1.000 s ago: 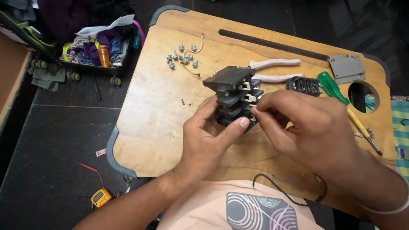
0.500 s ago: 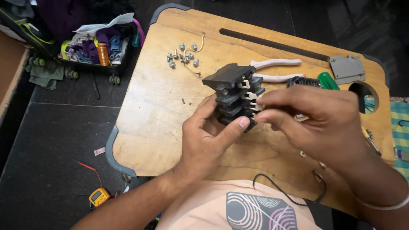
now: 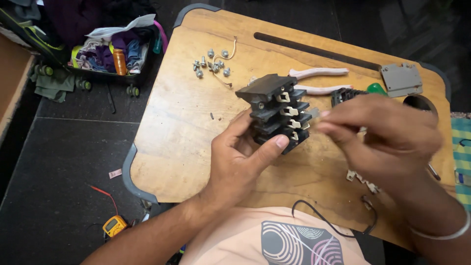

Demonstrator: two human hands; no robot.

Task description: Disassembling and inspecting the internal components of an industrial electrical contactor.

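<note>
The left hand [image 3: 240, 162] holds a black plastic block [image 3: 277, 110] up over the middle of the wooden tabletop [image 3: 181, 127]. Its grip is pressed around the block, with the thumb on the front near the bottom and the fingers behind. The block has rows of small shiny metal clips on its face. The right hand [image 3: 387, 142] is just beside the block, on its right side. Its fingertips [image 3: 326, 128] are pinched together close to the clips, but the hand is blurry, so I cannot tell if it holds something tiny. A little pile of screws [image 3: 212, 64] lies on the far side of the tabletop. Pliers with pale pink handles [image 3: 319, 81] lie behind the block. A grey plastic cover [image 3: 401, 79] sits at the far right. A yellow meter [image 3: 114, 226] lies on the dark floor.
</note>
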